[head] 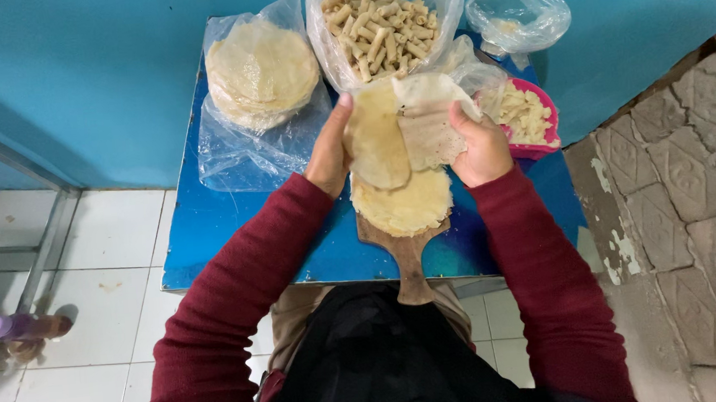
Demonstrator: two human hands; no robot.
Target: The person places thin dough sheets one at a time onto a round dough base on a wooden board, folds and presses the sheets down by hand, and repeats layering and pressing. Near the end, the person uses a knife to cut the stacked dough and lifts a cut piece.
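Two thin, pale round wrappers are being held up above the bench, partly peeled apart. The left wrapper (376, 141) is yellowish and hanging almost flat, its lower edge overlapping the stack below. The right wrapper (430, 120) is whiter, creased and folding over at its top. Beneath them, a small stack of wrappers (405, 206) is lying flat on a wooden paddle board (408, 260), whose handle is pointing toward the near edge.

Three clear plastic bags lie beyond the fingers. The flat bag of round wrappers (261, 73) sits past the left hand's fingers (343, 105). The open bag of rolled pieces (379, 25) stands just above both hands' fingertips. The small knotted bag (518, 12) rests beyond the right hand's fingers (459, 117).
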